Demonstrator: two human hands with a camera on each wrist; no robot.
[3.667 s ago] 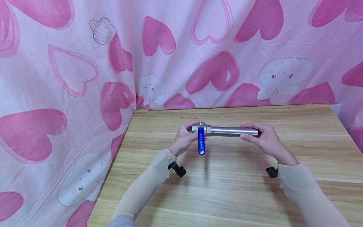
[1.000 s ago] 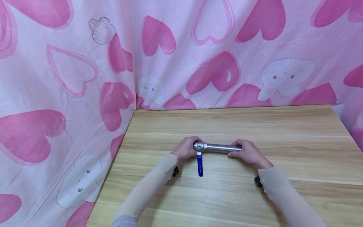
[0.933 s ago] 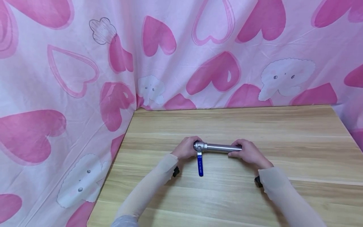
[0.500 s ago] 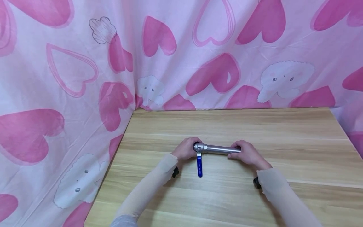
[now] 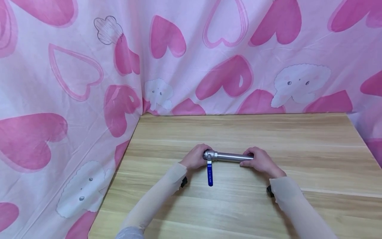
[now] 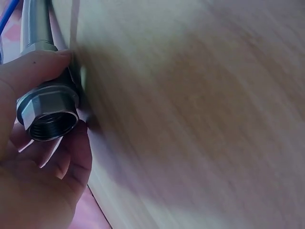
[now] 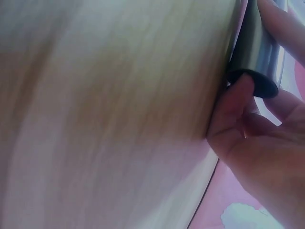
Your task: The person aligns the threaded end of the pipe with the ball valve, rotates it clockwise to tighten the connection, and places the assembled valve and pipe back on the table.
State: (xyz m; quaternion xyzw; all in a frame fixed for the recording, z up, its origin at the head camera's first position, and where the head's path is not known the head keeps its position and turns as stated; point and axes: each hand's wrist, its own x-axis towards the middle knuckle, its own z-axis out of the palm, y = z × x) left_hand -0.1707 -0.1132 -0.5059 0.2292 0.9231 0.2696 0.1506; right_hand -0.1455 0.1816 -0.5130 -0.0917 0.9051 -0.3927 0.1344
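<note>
A steel ball valve [image 5: 211, 154] with a blue lever handle [image 5: 210, 176] is joined to a smooth steel pipe [image 5: 229, 156], lying crosswise close over the table. My left hand [image 5: 195, 156] grips the valve body at its left end. In the left wrist view its thumb lies over the body, fingers curl beneath, and the threaded hex end [image 6: 44, 104] faces the camera. The lever points toward me. My right hand [image 5: 260, 160] holds the pipe's right end between thumb and fingers. The right wrist view shows fingertips around the pipe's end [image 7: 254, 47].
The wood-grain table [image 5: 238, 205] spreads around both hands. A pink heart-print cloth [image 5: 221, 76] hangs along its back and left sides. Black wrist mounts sit under the left sleeve [image 5: 161, 189] and the right sleeve [image 5: 295, 199].
Since the oldest frame, both hands have lowered the valve and pipe toward the table and nearer me. Over the last second they stay almost still.
</note>
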